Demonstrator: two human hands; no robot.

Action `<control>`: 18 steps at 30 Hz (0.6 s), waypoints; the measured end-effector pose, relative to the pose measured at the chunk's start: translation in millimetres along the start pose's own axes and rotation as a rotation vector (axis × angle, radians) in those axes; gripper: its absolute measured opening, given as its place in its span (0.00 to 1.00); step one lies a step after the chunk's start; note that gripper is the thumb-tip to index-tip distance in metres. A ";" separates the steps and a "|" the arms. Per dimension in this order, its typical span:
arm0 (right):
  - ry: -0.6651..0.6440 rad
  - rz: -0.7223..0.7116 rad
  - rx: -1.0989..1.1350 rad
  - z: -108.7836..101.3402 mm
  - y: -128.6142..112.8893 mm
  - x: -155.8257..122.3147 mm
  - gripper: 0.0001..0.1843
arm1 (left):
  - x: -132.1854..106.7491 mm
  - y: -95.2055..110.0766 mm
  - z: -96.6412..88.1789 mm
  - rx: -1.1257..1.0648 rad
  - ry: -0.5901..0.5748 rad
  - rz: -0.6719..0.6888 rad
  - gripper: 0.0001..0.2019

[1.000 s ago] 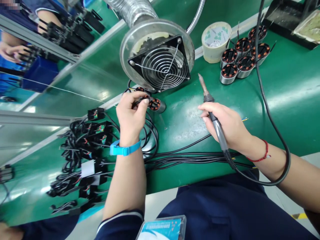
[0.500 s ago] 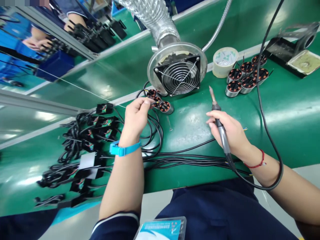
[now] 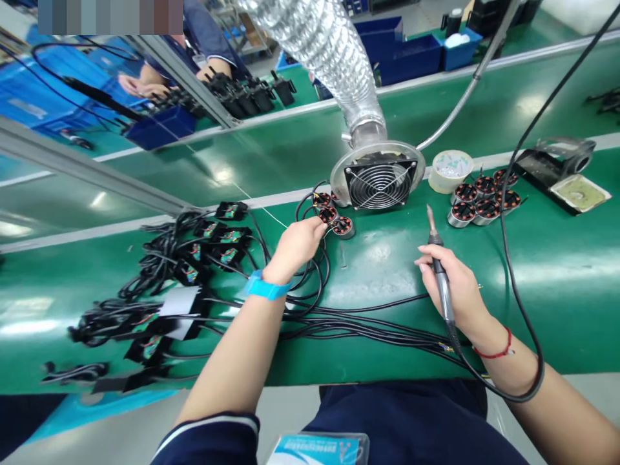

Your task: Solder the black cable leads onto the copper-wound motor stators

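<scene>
My left hand point(image 3: 301, 244), wearing a blue wrist strap point(image 3: 268, 286), is closed in a pinch beside a small group of motor stators point(image 3: 343, 227) with copper windings. A thin pale strand, seemingly solder wire point(image 3: 261, 208), runs from the upper left into this hand and shows again past the fingertips. Coloured lead ends lie close to the fingertips; whether they are pinched too is unclear. My right hand point(image 3: 455, 284) grips a soldering iron point(image 3: 442, 284) like a pen, its tip pointing up and away from the stators. Several black cables point(image 3: 358, 323) lie below both hands.
A round fume extractor point(image 3: 380, 184) hangs behind the stators. At right are more stators point(image 3: 485, 210), a tape roll point(image 3: 450, 173) and an iron stand point(image 3: 557, 158) with a sponge point(image 3: 581, 192). Black housings with cables point(image 3: 227, 239) crowd the left. Another person's hands point(image 3: 145, 85) work beyond.
My view has shifted, so the bench things sit lower and further right. My left fingertips have come closer to the front stators. My right hand keeps the soldering iron in much the same pose.
</scene>
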State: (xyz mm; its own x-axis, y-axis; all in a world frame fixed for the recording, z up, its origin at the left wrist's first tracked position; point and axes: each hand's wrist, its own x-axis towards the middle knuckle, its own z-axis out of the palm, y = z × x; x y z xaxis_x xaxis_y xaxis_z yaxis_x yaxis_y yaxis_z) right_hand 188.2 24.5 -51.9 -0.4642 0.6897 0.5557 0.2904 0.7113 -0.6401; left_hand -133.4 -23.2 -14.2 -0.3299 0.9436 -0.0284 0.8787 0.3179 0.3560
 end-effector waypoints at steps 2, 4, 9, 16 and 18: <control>-0.018 0.005 -0.008 -1.1 1.1 -0.3 0.16 | -1.2 1.2 4.9 0.007 0.015 0.003 0.14; -0.031 0.000 -0.015 -2.2 1.5 -0.2 0.15 | -0.3 0.0 4.0 0.001 0.018 0.018 0.15; -0.053 0.002 -0.021 -6.3 2.3 1.1 0.15 | 3.0 -27.8 -15.2 -0.077 0.146 0.113 0.20; -0.036 0.047 -0.011 -6.7 6.0 -0.6 0.13 | -12.1 -81.6 -14.5 0.255 0.148 0.176 0.14; -0.029 0.045 -0.023 -6.4 7.0 -1.0 0.13 | -21.0 -88.1 -17.6 0.263 0.153 0.154 0.07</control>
State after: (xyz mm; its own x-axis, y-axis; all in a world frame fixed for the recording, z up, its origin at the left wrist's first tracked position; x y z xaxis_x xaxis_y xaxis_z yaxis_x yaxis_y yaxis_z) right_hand 196.0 29.6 -53.6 -0.4741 0.7171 0.5109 0.3303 0.6827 -0.6518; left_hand -209.9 -72.7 -28.6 -0.2167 0.9638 0.1550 0.9746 0.2045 0.0913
